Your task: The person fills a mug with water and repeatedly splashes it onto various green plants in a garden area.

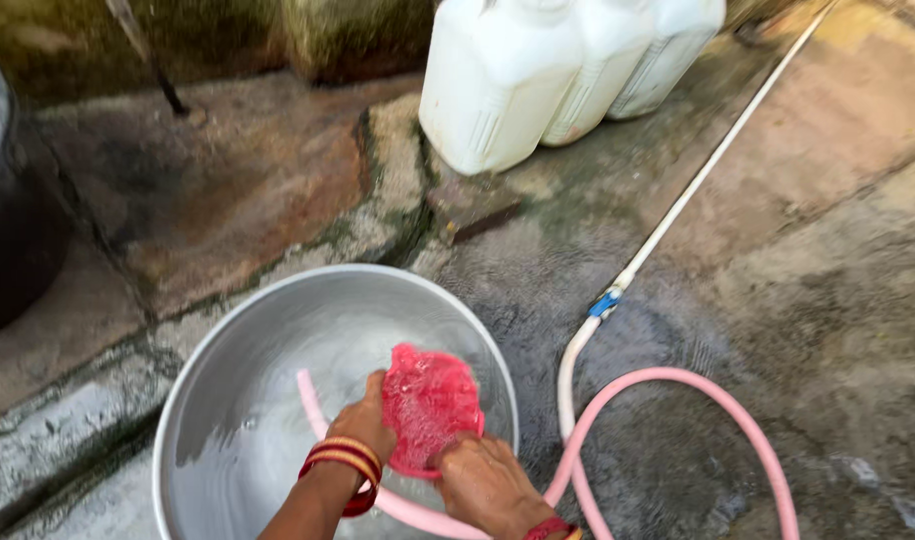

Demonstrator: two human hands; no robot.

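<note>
Left hand (366, 425) and right hand (486, 482) both clamp red wet cloth (430, 402) over steel basin (248, 400); likely soft, limp, slippery, water-heavy; grip bunched edges. Pink hose (678, 380) right of hands.

A wet, bright red piece of meat (430, 402), rough-surfaced and roughly rounded, was held up at a tilt above the water inside a large round silver metal basin (228, 340). It was gripped at its lower edge, from the left and from below, over the basin's right half.
</note>
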